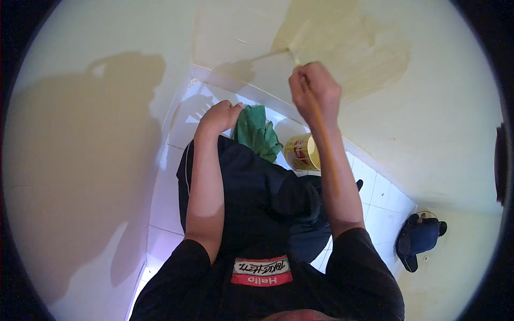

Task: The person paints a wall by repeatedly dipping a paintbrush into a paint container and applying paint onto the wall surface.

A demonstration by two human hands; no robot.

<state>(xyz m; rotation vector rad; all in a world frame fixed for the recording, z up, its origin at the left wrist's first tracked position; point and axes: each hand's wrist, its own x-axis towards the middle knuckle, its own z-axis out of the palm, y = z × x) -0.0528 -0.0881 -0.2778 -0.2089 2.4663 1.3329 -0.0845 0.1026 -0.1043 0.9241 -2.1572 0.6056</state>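
Note:
My right hand (315,90) is closed around the handle of a slim tool (296,59), perhaps a paintbrush, whose far end meets the wall beside a darker yellowish patch (349,52). An orange-brown handle or streak runs along the inside of my right wrist; which it is I cannot tell. My left hand (221,116) is held above my knee, its fingers curled, at the edge of a green cloth (257,132). Whether its fingers grip the cloth is unclear. Below my right hand a yellow bucket (299,154) with printed sides stands on the floor, partly hidden by my forearm.
White floor tiles (373,188) meet a low skirting (249,90) along the wall. Another wall (80,160) rises close on the left, bearing my shadow. A dark bag or bundle (419,238) lies by the far right corner. A dark object is at the right rim.

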